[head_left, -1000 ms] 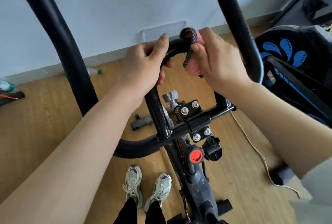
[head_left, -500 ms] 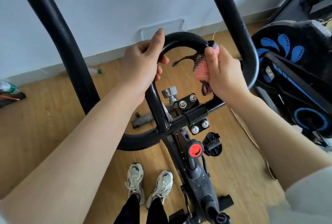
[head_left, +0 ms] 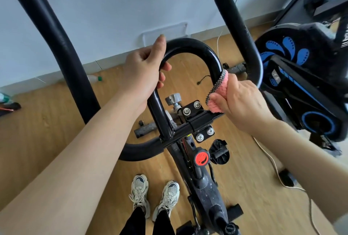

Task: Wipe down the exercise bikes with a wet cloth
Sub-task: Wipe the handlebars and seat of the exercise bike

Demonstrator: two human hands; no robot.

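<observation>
Now the pink cloth [head_left: 217,93], with its black-and-white netted edge, is wrapped on the right leg of the black loop bar [head_left: 190,45] of the exercise bike [head_left: 205,187], low on that leg and just above the crossbar clamp [head_left: 195,121]. The long axis of this leg runs from the top bend down and toward the person, and the cloth sits nearly at its lower end.

The right hand [head_left: 244,102] grips the cloth from the right side. Its fingers [head_left: 232,88] are curled round cloth and tube together, but the tips are hidden, so I cannot tell how tightly they close. The left hand [head_left: 145,70] holds the opposite leg near the top bend, with the thumb [head_left: 160,46] lying along the outer face and the other fingers curled round from inside.

So the right hand seems to do the wiping and the left one only steadies. I judge that little of this leg is left below the cloth, so the next stroke probably goes upward along the tube or passes onto the clamp. The bolts [head_left: 186,111] there could catch the netted edge.
</observation>
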